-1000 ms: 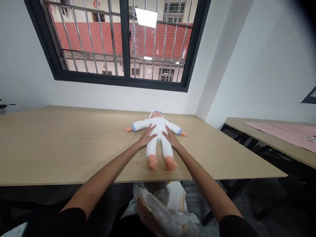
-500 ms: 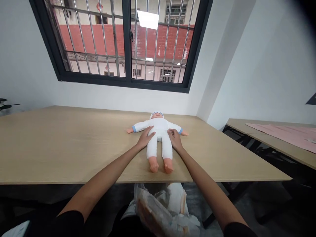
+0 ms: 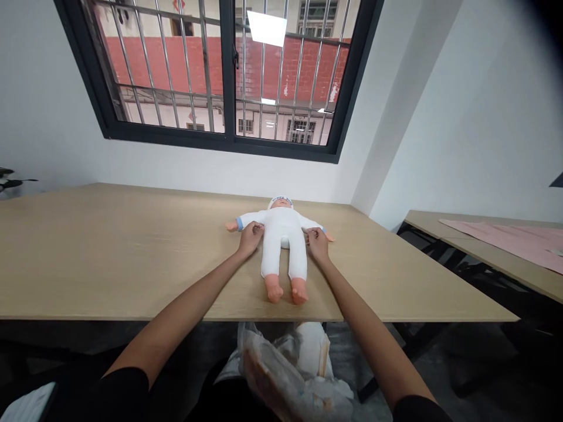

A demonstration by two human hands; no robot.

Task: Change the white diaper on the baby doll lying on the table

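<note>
A baby doll (image 3: 285, 225) in a white suit with blue cuffs and a printed white cap lies on its back on the wooden table (image 3: 145, 252). Its bare feet point towards me and its arms are spread. My left hand (image 3: 250, 239) is at the doll's waist on the left, below its arm, with fingers curled together. On the opposite side, my right hand (image 3: 317, 243) has its fingers bent and drawn together close to the doll's hip and sleeve. Whether either hand pinches the suit's cloth is too small to make out.
Below the table's front edge, a clear plastic bag (image 3: 281, 375) with white and brown contents rests near my lap. A second table (image 3: 484, 246) with a pink cloth (image 3: 505, 234) stands to the right. Behind the table is a wall with a barred window (image 3: 229, 76).
My left hand has slid left off the doll's front to its side, and its fingers have curled. My right hand has shifted slightly outward. The doll lies as before.
</note>
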